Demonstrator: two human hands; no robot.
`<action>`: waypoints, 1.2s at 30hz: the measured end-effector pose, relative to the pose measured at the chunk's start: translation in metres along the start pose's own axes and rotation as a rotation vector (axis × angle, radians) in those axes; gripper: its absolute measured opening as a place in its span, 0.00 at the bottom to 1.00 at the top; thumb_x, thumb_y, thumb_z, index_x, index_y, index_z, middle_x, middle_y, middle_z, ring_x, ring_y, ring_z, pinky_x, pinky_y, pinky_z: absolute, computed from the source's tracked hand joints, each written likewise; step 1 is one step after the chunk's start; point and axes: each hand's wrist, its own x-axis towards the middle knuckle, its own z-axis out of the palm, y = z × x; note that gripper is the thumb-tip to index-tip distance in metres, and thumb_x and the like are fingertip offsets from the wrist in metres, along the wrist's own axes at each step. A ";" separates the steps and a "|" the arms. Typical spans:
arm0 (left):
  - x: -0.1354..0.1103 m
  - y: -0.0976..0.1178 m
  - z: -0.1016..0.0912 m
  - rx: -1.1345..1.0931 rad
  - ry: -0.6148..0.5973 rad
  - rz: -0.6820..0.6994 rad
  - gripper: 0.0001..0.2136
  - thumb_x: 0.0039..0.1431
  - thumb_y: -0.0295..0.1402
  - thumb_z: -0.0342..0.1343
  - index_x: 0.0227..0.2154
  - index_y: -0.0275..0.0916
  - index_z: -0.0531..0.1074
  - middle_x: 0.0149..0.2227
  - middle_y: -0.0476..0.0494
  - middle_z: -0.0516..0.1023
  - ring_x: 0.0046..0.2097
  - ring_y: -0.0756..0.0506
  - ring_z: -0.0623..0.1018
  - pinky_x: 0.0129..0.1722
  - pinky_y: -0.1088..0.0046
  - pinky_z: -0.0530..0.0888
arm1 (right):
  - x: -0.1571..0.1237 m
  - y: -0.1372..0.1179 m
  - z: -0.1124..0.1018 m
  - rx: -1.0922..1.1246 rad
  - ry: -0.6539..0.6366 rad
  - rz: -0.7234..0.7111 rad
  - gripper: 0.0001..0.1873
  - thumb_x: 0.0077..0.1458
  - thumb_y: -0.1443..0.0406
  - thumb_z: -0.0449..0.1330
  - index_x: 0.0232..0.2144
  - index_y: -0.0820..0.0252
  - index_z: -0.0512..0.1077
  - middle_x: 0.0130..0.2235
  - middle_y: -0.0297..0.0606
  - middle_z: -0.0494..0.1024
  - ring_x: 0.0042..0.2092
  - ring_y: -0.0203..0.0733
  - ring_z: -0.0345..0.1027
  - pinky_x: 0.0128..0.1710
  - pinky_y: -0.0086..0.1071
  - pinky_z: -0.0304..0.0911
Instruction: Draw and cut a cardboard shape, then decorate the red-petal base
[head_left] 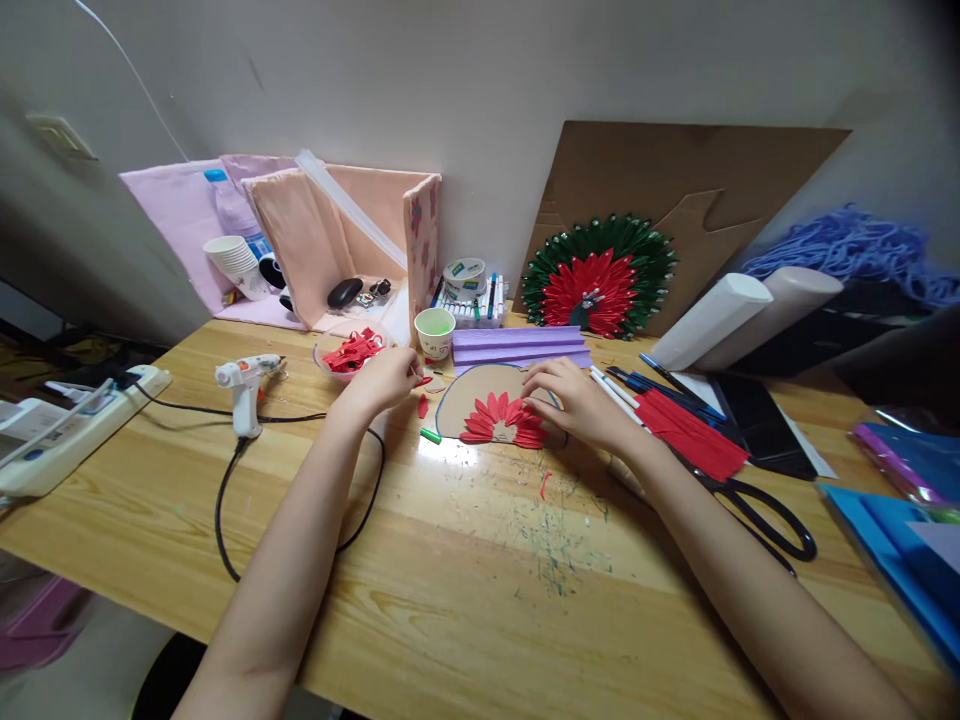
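Observation:
A half-round cardboard piece (480, 392) lies on the wooden table (465, 560), with red paper petals (504, 422) fanned along its near edge. My right hand (576, 400) lies on the cardboard's right side, fingers bent and pressing on the petals. My left hand (384, 380) hovers left of the cardboard with fingertips pinched on a small red petal (424, 380). Just behind that hand sits a clear bowl of red petals (351, 352). A loose red petal (422, 406) and a green stick (430, 435) lie between my hands.
A white glue gun (244, 385) stands at the left, its black cord (225, 510) looping across the table. Black scissors (757, 505), red paper strips (694, 430) and pens lie at the right. A finished red-and-green fan (598, 275) leans on cardboard at the back, near a green-filled cup (435, 332).

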 end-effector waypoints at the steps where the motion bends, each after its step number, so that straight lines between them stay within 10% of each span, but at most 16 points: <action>1: -0.002 0.005 -0.002 -0.052 0.005 0.037 0.05 0.54 0.31 0.51 0.30 0.37 0.71 0.34 0.43 0.78 0.36 0.46 0.76 0.33 0.73 0.69 | 0.001 -0.004 0.000 0.029 0.013 0.033 0.03 0.55 0.67 0.56 0.31 0.57 0.71 0.38 0.43 0.74 0.43 0.50 0.65 0.44 0.47 0.62; 6: -0.008 0.034 -0.002 -0.494 -0.039 0.263 0.06 0.56 0.33 0.52 0.33 0.37 0.72 0.35 0.44 0.79 0.37 0.48 0.77 0.35 0.73 0.71 | 0.005 -0.027 0.007 0.493 0.141 0.289 0.07 0.55 0.62 0.57 0.35 0.58 0.70 0.36 0.41 0.76 0.38 0.43 0.70 0.40 0.39 0.67; 11: -0.011 0.044 -0.006 -0.444 -0.068 0.266 0.07 0.55 0.32 0.53 0.33 0.37 0.74 0.35 0.44 0.80 0.37 0.47 0.77 0.36 0.72 0.71 | 0.006 -0.043 0.012 0.714 0.133 0.352 0.10 0.51 0.61 0.60 0.35 0.60 0.69 0.37 0.40 0.76 0.38 0.40 0.71 0.41 0.36 0.66; 21: 0.014 0.013 0.011 0.096 0.101 0.001 0.11 0.54 0.33 0.49 0.33 0.36 0.76 0.39 0.35 0.78 0.42 0.36 0.76 0.38 0.66 0.69 | -0.093 0.008 -0.044 0.027 0.010 0.756 0.06 0.52 0.65 0.56 0.28 0.60 0.71 0.30 0.38 0.77 0.33 0.41 0.69 0.31 0.30 0.58; 24: 0.008 0.048 0.018 -0.069 0.189 0.162 0.13 0.57 0.36 0.47 0.36 0.36 0.75 0.40 0.38 0.77 0.42 0.40 0.76 0.40 0.67 0.70 | -0.137 0.020 -0.062 -0.093 -0.001 0.856 0.06 0.51 0.67 0.54 0.27 0.60 0.71 0.30 0.37 0.77 0.34 0.41 0.69 0.31 0.30 0.57; 29: -0.008 0.138 0.054 -0.283 -0.060 0.470 0.12 0.59 0.35 0.46 0.32 0.39 0.75 0.36 0.43 0.78 0.39 0.44 0.76 0.39 0.70 0.69 | -0.176 0.023 -0.071 -0.182 0.046 0.961 0.03 0.49 0.67 0.56 0.27 0.60 0.70 0.31 0.38 0.77 0.34 0.41 0.69 0.31 0.28 0.56; 36: 0.031 0.235 0.102 -0.203 -0.044 0.461 0.11 0.56 0.28 0.47 0.39 0.35 0.72 0.44 0.35 0.75 0.46 0.41 0.74 0.45 0.67 0.68 | -0.188 0.025 -0.070 -0.327 0.021 1.037 0.09 0.44 0.74 0.56 0.32 0.63 0.68 0.35 0.45 0.76 0.38 0.45 0.70 0.34 0.30 0.57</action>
